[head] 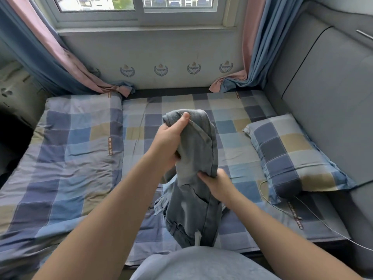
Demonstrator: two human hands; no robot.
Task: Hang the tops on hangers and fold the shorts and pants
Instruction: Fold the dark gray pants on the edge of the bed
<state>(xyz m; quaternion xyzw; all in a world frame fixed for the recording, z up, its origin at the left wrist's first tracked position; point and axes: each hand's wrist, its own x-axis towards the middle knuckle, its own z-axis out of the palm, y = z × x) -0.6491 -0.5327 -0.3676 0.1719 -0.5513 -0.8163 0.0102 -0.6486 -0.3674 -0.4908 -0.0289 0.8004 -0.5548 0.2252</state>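
Clutching grey pants (198, 150) high in left grip (169, 138), pinching lower with right grip (218, 184); hanging lengthwise, waistband end nearest, over the bed (139, 138).

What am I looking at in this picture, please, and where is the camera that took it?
There is no machine here: a person works with two bare hands. The one picture comes from a wide-angle camera worn on the person's head, looking forward and down, so both forearms reach in from the bottom edge.

The left hand grips the bunched upper part of some grey-blue denim trousers, thumb on top. The right hand pinches the cloth lower down, at its right edge. Whether the trousers are long or short is hard to tell while they are crumpled.

They are held up over a bed with a checked sheet. On it lie a folded quilt at the left and a pillow at the right. Behind are a window and curtains.
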